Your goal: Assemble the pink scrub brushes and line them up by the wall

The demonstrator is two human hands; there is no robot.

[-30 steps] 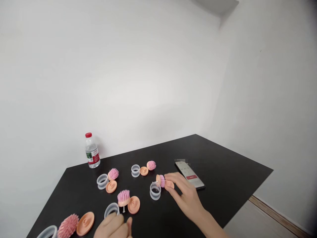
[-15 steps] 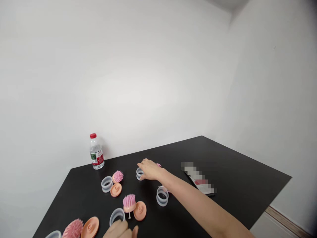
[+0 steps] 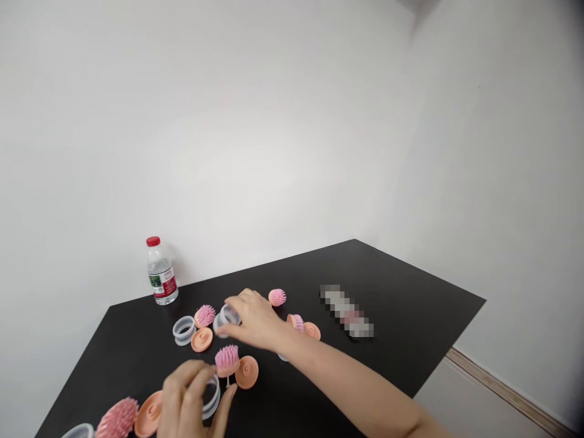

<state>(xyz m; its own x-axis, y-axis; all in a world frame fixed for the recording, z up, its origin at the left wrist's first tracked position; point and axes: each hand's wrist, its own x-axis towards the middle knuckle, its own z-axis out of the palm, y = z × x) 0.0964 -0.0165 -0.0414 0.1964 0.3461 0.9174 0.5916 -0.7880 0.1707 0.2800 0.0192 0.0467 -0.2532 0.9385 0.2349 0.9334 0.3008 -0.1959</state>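
Note:
My right hand (image 3: 256, 319) is closed on a translucent plastic ring (image 3: 227, 319), thumb on the near side and fingers over the far side. In the foreground my left hand (image 3: 187, 398) has thumb and fingers apart around another translucent ring (image 3: 212, 396). Close to its fingertips stands a pink-bristled brush head (image 3: 227, 361) with a peach base and a pale stem below. A round peach cap (image 3: 247, 372) leans beside that brush head. Whether the left fingers touch the ring or the brush head is unclear.
Similar sets lie around the black table (image 3: 387, 286): a ring (image 3: 184, 330), brush head (image 3: 205, 316) and cap (image 3: 201, 339) at left, more parts front left and under my right forearm. A red-capped water bottle (image 3: 162, 274) stands by the wall. A blurred flat item (image 3: 347, 311) lies right.
My right hand has moved left with a ring, away from the far brush head. My left hand has come up further into view and opened around the near ring. The view has shifted slightly.

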